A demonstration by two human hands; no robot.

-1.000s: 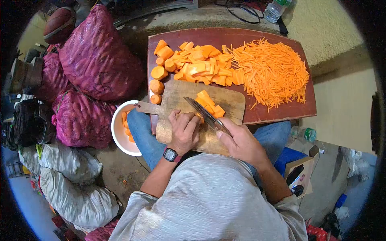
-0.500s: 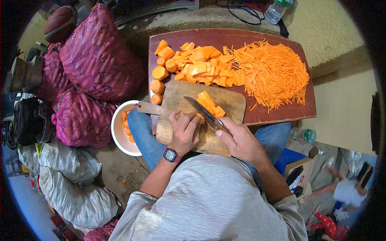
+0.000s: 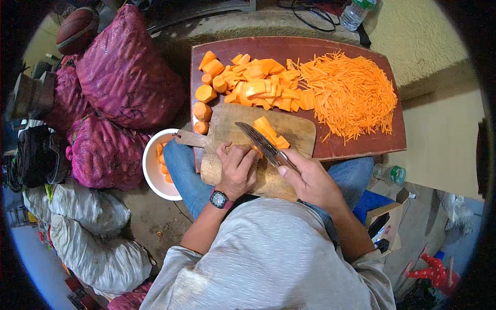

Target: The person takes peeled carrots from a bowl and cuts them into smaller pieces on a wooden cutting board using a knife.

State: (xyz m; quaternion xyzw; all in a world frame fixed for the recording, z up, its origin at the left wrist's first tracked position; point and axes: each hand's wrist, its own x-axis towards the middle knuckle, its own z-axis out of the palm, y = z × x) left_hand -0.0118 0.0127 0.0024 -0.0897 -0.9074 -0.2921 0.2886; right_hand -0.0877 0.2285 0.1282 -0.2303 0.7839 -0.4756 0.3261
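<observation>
My right hand (image 3: 313,181) grips a knife (image 3: 258,142) by its handle, the blade slanting up and left over the wooden cutting board (image 3: 294,126). My left hand (image 3: 238,168), with a watch at the wrist, is closed with curled fingers on a carrot piece (image 3: 258,152) beside the blade; most of that piece is hidden. Several cut carrot chunks (image 3: 265,127) lie on the board just beyond the knife. Behind the board are a pile of carrot slices (image 3: 263,85), whole carrot chunks (image 3: 205,93) and, to the right, a heap of carrot shreds (image 3: 354,95).
The board overlaps the red table (image 3: 330,150) and my lap. A white bowl (image 3: 150,170) with carrot pieces stands left of my knee. Red mesh sacks (image 3: 129,77) and white sacks (image 3: 98,248) crowd the left. At lower right, another person in red (image 3: 436,271) is partly visible.
The knife blade has shifted very slightly left in my right hand. My left hand has stayed in place. At lower right, a person in white has gone out of view.
</observation>
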